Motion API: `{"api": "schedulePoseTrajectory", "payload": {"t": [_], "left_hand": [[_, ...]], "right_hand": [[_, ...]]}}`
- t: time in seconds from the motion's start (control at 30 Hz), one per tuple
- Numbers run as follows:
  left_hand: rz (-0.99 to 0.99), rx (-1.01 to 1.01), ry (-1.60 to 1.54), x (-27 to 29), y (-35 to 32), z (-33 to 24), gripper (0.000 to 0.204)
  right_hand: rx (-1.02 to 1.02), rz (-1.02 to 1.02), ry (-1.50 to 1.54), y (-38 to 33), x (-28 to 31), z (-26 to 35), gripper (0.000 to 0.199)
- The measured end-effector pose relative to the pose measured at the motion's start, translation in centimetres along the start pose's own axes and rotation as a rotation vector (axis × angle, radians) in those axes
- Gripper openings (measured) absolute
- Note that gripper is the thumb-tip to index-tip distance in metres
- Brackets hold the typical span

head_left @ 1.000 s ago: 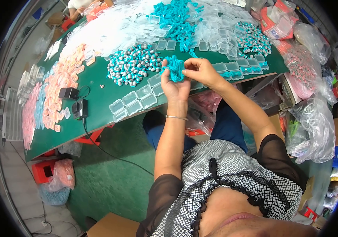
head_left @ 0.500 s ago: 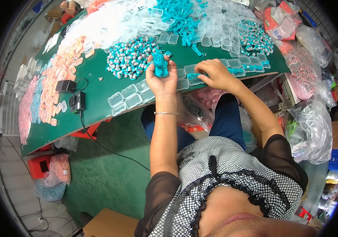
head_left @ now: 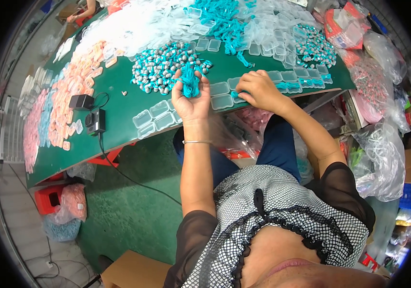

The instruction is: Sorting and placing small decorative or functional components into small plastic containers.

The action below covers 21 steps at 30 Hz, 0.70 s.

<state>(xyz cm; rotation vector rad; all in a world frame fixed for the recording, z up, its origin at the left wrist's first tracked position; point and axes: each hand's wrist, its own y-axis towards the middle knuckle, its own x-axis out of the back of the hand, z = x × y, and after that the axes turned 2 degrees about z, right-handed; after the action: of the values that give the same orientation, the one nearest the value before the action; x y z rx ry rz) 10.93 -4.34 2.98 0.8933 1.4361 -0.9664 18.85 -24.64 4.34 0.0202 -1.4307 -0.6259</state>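
Observation:
Palm up, my left hand (head_left: 192, 109) cups a bundle of teal cords (head_left: 189, 84), its fingers curled around it. It hovers above a double row of clear plastic boxes (head_left: 222, 102) along the table's near edge. To the right, my right hand (head_left: 262, 92) is closed, with bent fingertips down at one of these boxes; a bit of teal cord shows under them. Boxes farther right hold teal cord (head_left: 289, 86), while those on the left look empty. Just beyond my left hand lies a pile of teal and grey striped beads (head_left: 160, 69).
On the green table (head_left: 119, 115) lie heaped clear boxes (head_left: 138, 29), more teal cords (head_left: 224, 24), peach pieces (head_left: 78, 77), another bead pile (head_left: 315, 48) and a black device (head_left: 95, 121) with a cable. Filled plastic bags (head_left: 373, 86) crowd the right side. Another person's arm (head_left: 81, 15) shows far left.
My left hand has shifted slightly left with the cord bundle. My right hand has moved slightly left, its fingers more curled over the box. The other person's arm has moved.

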Motion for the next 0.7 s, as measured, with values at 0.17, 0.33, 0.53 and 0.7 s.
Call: {"api": "schedulePoseTrajectory", "payload": {"t": [0.17, 0.33, 0.53, 0.7], "left_hand": [[-0.015, -0.003, 0.032, -0.3, -0.5, -0.7, 0.037], [0.02, -0.018, 0.071, 0.4, -0.7, -2.5, 0.038], [-0.025, -0.066, 0.12, 0.6, -1.4, -3.7, 0.04], [-0.085, -0.126, 0.314, 0.0, -2.2, -3.1, 0.039]], "right_hand": [[-0.01, -0.024, 0.082, 1.3, 1.0, 0.5, 0.015], [-0.072, -0.087, 0.251, 4.9, -0.2, 1.9, 0.014], [-0.293, -0.075, 0.063, 9.0, -4.0, 2.9, 0.018], [-0.385, -0.084, 0.227, 9.9, -5.3, 1.7, 0.017]]}}
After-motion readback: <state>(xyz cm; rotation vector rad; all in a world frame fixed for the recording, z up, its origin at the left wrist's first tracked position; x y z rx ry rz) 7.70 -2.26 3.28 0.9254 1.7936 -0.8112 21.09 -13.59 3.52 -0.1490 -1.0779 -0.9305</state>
